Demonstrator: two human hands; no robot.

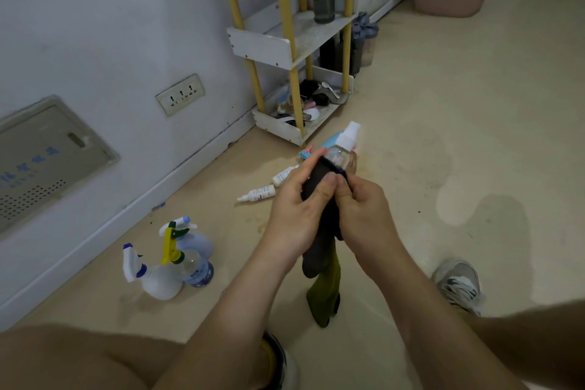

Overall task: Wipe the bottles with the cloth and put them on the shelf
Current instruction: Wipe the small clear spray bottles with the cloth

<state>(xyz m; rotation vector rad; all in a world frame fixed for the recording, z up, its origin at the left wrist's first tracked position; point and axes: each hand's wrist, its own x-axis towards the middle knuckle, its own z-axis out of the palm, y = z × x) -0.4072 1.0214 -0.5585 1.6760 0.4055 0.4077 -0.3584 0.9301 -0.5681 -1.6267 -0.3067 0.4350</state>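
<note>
While three trigger sprayers (164, 263) stand on the floor at left and two small white bottles (258, 193) lie nearer the shelf (262, 47), the clear spray bottle (340, 153) is held mid-air, long axis tilted, white nozzle up toward that shelf. The cloth (323, 263) hides its lower body. The left hand (294, 209) grips cloth and bottle; the right hand (364, 215) apparently pinches cloth.

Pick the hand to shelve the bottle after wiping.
Left, probably: the left hand wraps the bottle through the cloth, while the right hand only pinches cloth. The shelf stands ahead, slightly leftward.
</note>
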